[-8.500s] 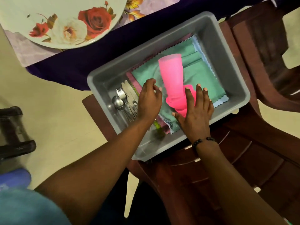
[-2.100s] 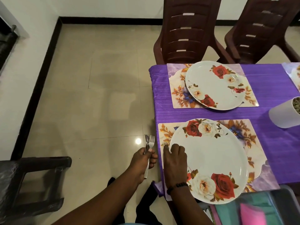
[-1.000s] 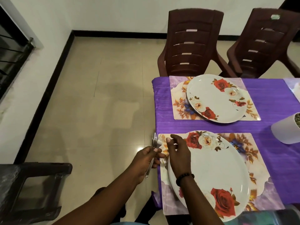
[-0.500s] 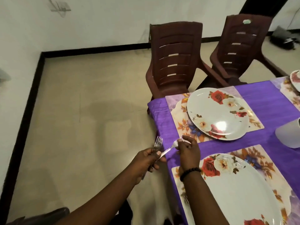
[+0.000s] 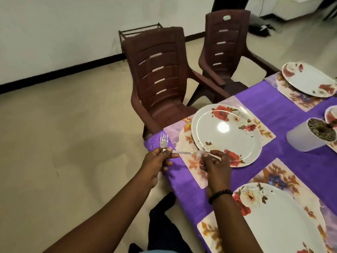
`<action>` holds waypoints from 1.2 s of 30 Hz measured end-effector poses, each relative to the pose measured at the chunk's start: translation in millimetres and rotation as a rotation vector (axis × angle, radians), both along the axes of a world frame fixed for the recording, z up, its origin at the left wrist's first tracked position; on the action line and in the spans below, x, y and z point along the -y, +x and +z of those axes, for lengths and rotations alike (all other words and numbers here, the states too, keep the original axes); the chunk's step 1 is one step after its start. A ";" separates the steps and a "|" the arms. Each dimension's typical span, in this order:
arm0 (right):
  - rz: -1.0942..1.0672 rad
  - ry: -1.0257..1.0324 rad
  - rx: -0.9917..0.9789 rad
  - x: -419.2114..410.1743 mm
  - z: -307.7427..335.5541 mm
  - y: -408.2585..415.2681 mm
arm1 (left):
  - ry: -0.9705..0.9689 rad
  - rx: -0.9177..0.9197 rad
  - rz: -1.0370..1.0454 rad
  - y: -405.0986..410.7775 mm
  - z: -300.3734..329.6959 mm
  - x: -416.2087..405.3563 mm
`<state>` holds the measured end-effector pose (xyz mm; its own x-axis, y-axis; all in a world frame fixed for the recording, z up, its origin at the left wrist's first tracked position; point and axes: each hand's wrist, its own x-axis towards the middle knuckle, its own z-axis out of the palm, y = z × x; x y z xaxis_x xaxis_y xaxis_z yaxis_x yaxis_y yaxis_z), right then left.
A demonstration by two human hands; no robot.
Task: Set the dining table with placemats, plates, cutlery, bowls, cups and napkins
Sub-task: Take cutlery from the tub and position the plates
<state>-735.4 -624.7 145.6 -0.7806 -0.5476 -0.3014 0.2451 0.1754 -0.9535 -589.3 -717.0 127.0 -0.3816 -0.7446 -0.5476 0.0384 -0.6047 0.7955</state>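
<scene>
We hold a fork (image 5: 164, 140) upright in the left hand (image 5: 158, 162), its grip curled round the handle with tines above the fist, off the table (image 5: 291, 110) edge, presumably kept in reserve for another setting. A second piece of cutlery (image 5: 182, 152), its head blurred, spans from the left grip to the right hand (image 5: 215, 164), whose fingers pinch its far end just over the placemat (image 5: 184, 139), beside the plate (image 5: 226, 134). We judge this a hand-over so the right grip can lay it next to that plate.
</scene>
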 end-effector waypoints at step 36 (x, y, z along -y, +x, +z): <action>-0.492 0.140 0.003 85.8 -31.8 -237.0 | -0.205 0.168 -0.527 -319.9 -13.1 186.2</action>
